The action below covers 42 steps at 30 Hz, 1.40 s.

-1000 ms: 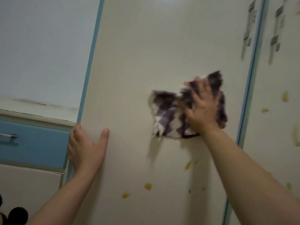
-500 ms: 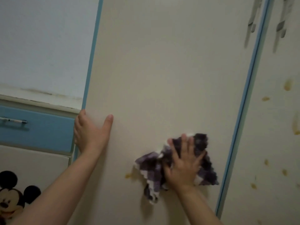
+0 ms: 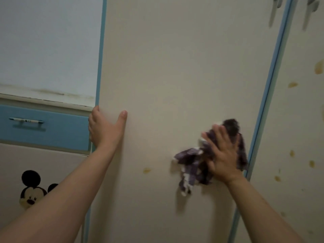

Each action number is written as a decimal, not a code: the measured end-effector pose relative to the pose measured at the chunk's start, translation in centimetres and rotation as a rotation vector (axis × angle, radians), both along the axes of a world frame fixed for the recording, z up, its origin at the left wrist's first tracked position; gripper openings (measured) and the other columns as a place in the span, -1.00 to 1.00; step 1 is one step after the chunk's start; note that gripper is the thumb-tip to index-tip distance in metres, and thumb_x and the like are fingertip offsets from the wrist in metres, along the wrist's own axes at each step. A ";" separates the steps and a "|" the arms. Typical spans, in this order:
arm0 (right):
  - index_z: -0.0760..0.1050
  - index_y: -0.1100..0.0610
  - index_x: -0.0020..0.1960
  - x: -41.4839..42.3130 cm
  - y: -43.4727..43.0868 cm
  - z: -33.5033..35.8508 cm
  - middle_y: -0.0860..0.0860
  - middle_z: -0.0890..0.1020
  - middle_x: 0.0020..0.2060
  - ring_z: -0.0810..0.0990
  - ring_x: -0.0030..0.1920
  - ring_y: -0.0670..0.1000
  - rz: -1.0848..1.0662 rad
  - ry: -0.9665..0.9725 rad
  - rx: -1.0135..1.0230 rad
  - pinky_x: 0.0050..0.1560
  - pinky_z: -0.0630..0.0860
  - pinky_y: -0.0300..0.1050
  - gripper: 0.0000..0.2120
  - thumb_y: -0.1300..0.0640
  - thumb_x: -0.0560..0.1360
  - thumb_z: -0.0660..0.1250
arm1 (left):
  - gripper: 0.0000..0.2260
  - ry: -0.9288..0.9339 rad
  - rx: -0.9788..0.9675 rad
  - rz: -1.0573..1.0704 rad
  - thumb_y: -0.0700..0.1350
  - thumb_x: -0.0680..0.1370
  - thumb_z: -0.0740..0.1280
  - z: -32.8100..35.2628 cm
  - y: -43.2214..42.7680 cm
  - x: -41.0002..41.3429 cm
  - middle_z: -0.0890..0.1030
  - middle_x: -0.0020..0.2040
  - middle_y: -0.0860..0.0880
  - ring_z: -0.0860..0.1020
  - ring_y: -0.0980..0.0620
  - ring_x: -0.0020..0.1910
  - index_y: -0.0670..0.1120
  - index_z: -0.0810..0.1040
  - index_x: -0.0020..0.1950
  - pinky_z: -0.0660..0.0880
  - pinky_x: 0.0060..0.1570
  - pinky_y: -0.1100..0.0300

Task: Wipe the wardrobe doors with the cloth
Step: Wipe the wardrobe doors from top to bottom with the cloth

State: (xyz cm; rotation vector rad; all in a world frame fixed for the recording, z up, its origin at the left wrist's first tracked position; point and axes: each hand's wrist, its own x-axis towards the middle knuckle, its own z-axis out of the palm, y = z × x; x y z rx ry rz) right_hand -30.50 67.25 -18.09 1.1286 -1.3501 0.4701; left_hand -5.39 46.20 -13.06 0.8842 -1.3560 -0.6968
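Cream wardrobe door [image 3: 184, 67] under my purple-checked cloth [image 3: 194, 163].
My right hand [image 3: 223, 155], fingers spread flat, presses the bunched cloth near the door's blue right edge; my left hand [image 3: 105, 130] lies open against its left edge. One yellow smear [image 3: 146, 170] sits just left of the cloth.

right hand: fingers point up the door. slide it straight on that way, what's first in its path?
Mostly bare door: the right hand, flat on the cloth, points up the wardrobe door. No stains lie above it; the handle sits far higher, slightly right, and may be missed.
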 end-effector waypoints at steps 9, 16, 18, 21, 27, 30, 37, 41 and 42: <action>-0.12 -0.16 0.51 1.6 -0.3 -8.9 -0.04 -0.18 0.53 -0.17 0.52 0.04 -0.131 -0.294 -0.146 0.28 -0.07 0.44 -0.16 -0.10 0.29 0.14 | -0.28 -0.044 -0.025 -0.049 0.16 0.44 0.34 -0.2 -0.4 0.6 0.27 0.42 -0.15 0.26 -0.16 0.39 -0.13 0.15 0.45 0.23 0.33 -0.05; 0.12 -0.11 0.48 10.4 -10.3 -8.0 0.03 -0.11 0.53 -0.07 0.52 0.06 0.001 -0.040 0.048 0.38 -0.17 0.33 -0.22 -0.12 0.27 0.21 | -0.45 -0.024 -0.035 -0.161 0.12 0.54 0.21 -0.3 -0.9 2.1 0.24 0.46 -0.10 0.24 -0.10 0.42 -0.06 0.18 0.46 0.19 0.35 0.05; 0.23 -0.06 0.43 12.6 -12.9 -7.7 0.02 -0.10 0.53 -0.05 0.52 0.06 0.072 -0.038 0.094 0.40 -0.21 0.30 -0.28 -0.08 0.26 0.20 | -0.51 -0.006 -0.046 -0.211 0.09 0.57 0.16 -0.5 -1.2 2.5 0.23 0.47 -0.07 0.23 -0.06 0.43 -0.04 0.19 0.46 0.17 0.35 0.08; 0.40 0.03 0.35 15.4 -16.4 -6.9 0.06 0.13 0.50 0.07 0.50 0.08 0.278 -0.044 0.102 0.42 -0.22 0.26 -0.44 0.03 0.35 0.21 | -0.55 0.012 -0.067 -0.272 0.06 0.61 0.10 -0.8 -1.4 2.9 0.21 0.49 -0.05 0.20 -0.01 0.45 -0.03 0.19 0.48 0.12 0.36 0.15; 0.62 0.24 0.09 17.1 -19.4 -3.6 0.28 0.50 0.24 0.24 0.44 0.12 0.623 -0.007 0.253 0.43 -0.10 0.25 -0.51 0.08 0.61 -0.06 | -0.57 0.003 -0.090 -0.369 0.07 0.63 0.02 -1.0 -2.3 4.0 0.27 0.47 -0.03 0.22 0.03 0.45 -0.03 0.23 0.47 0.09 0.40 0.16; 0.62 0.21 0.09 15.9 -19.1 2.4 0.29 0.52 0.21 0.32 0.38 0.17 0.592 0.087 0.159 0.40 -0.06 0.26 -0.58 0.08 0.55 0.04 | -0.57 0.036 -0.081 -0.413 0.07 0.63 -0.02 -0.9 -2.5 4.6 0.36 0.42 -0.02 0.28 0.05 0.42 -0.07 0.33 0.42 0.13 0.34 0.25; 0.46 0.05 0.33 16.8 -19.1 6.1 0.21 0.42 0.35 0.18 0.44 0.10 0.304 0.044 -0.089 0.39 -0.18 0.28 -0.48 0.04 0.37 0.20 | -0.46 0.143 0.044 -0.448 0.17 0.61 -0.12 -1.8 -2.8 5.3 0.50 0.28 -0.11 0.42 -0.03 0.29 -0.07 0.50 0.27 0.29 0.32 0.08; 0.44 0.05 0.33 17.9 -20.3 -1.2 0.22 0.38 0.37 -0.06 0.51 0.04 0.397 0.008 -0.002 0.41 -0.22 0.28 -0.45 0.09 0.34 0.23 | -0.49 0.087 0.023 -0.431 0.16 0.61 -0.08 -3.2 -2.3 5.2 0.50 0.29 -0.13 0.43 -0.04 0.29 -0.09 0.46 0.31 0.32 0.34 -0.03; 0.43 0.08 0.31 18.3 -20.5 -3.5 0.22 0.36 0.37 -0.06 0.52 0.05 0.427 0.008 0.050 0.42 -0.24 0.27 -0.46 0.10 0.32 0.22 | -0.50 0.057 0.005 -0.413 0.16 0.61 -0.06 -3.7 -2.2 5.1 0.49 0.31 -0.13 0.42 -0.06 0.31 -0.10 0.45 0.32 0.31 0.35 -0.02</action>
